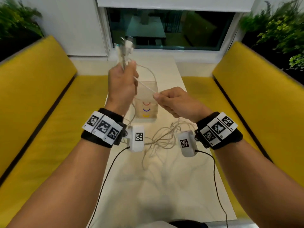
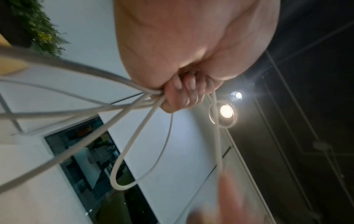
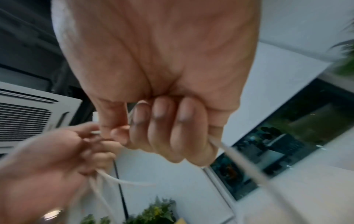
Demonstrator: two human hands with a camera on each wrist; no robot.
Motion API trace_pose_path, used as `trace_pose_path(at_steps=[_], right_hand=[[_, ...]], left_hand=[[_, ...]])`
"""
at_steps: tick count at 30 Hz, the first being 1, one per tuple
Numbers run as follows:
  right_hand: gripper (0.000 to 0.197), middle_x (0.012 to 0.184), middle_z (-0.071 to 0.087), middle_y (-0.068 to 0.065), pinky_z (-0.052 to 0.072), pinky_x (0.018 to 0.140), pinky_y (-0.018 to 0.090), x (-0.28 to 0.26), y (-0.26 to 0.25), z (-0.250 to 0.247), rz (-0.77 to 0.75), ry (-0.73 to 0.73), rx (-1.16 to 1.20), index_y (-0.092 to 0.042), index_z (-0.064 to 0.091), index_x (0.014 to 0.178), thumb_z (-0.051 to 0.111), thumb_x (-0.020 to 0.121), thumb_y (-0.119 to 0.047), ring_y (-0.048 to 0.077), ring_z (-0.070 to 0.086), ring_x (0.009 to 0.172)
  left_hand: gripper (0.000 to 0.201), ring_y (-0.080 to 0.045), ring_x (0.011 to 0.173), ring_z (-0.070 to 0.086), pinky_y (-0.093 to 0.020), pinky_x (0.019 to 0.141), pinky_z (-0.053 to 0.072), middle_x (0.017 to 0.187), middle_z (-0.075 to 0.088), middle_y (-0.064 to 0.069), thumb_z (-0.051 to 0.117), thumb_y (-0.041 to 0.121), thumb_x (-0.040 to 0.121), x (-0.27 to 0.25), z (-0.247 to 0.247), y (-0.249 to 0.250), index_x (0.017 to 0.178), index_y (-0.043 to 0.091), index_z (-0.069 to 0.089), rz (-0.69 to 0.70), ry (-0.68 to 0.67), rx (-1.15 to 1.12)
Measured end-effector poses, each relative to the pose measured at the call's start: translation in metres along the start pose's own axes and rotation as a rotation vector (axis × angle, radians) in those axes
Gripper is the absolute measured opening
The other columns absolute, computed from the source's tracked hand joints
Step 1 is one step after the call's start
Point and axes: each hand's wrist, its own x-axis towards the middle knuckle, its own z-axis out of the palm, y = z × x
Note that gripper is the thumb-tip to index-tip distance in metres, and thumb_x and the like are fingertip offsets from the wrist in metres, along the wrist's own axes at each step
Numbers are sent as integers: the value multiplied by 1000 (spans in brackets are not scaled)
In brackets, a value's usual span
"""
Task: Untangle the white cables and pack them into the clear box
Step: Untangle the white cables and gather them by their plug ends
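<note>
Above clear box (image 1: 146, 102), hands grip cables (image 1: 162, 139) (wrist cams).

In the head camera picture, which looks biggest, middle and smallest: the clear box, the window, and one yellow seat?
As they look in the head view:
1. A yellow seat, either one, fills the most picture, partly because it is nearer the camera.
2. The window comes next; being farthest off, it looks smaller than it is.
3. The clear box looks smallest.
</note>
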Motion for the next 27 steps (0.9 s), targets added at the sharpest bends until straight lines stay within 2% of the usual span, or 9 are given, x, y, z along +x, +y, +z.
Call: trace_pose_path(at_steps=[4,9,11,14,18,20,22,25,27], right_hand=[[54,54,26,-2,17,47,26,-9,54,-9,177,58,78,-25,33,56,67,93,-47,16,18,48],[57,57,22,0,18,47,26,-22,107,-2,321,124,131,-26,29,58,68,90,-52,17,15,51],[55,57,25,0,20,47,26,-25,120,2,369,141,129,-25,31,58,68,90,-50,17,18,50],[45,58,35,-1,24,47,28,-24,130,4,414,194,106,-19,42,63,69,92,-41,15,27,50],[33,58,40,-1,26,44,28,-19,131,2,443,251,122,-13,51,73,70,92,-31,13,31,46],[29,61,45,0,29,44,27,-17,130,2,441,252,118,-13,55,75,70,92,-31,13,35,47],[22,66,51,2,33,46,29,-17,126,4,405,252,129,-12,60,78,70,91,-28,14,40,50],[8,83,63,1,41,53,33,-18,109,9,280,223,165,-17,68,96,71,91,-23,14,56,65],[22,104,68,-5,47,65,31,-18,92,13,203,173,184,-27,68,113,72,91,-28,11,65,82]], left_hand=[[31,-11,46,31,-26,45,24,57,37,4,50,24,103,15,-17,31,73,20,42,31,44,-190],[31,-11,47,30,-28,48,21,57,36,4,50,23,103,20,-22,46,73,21,42,28,63,-276],[30,-10,46,33,-26,46,23,57,39,5,53,25,102,22,-21,41,74,20,44,-24,48,-245],[31,-12,47,36,-27,45,30,59,42,2,59,35,100,14,-10,18,76,20,46,-94,-66,-62],[37,-12,42,34,-24,42,32,55,37,4,63,37,98,-2,6,-14,74,21,39,-164,-151,103],[41,-10,39,33,-22,40,32,50,38,7,63,33,99,-6,8,-27,70,21,37,-211,-150,107],[38,-12,40,34,-22,41,30,52,43,4,60,31,100,-7,9,-36,69,19,41,-288,-159,85],[37,-12,42,30,-23,43,25,60,39,0,58,34,101,-11,8,-43,70,18,45,-385,-196,21],[40,-13,44,26,-23,44,22,60,32,0,60,38,99,-15,7,-44,69,18,44,-400,-249,-12]])
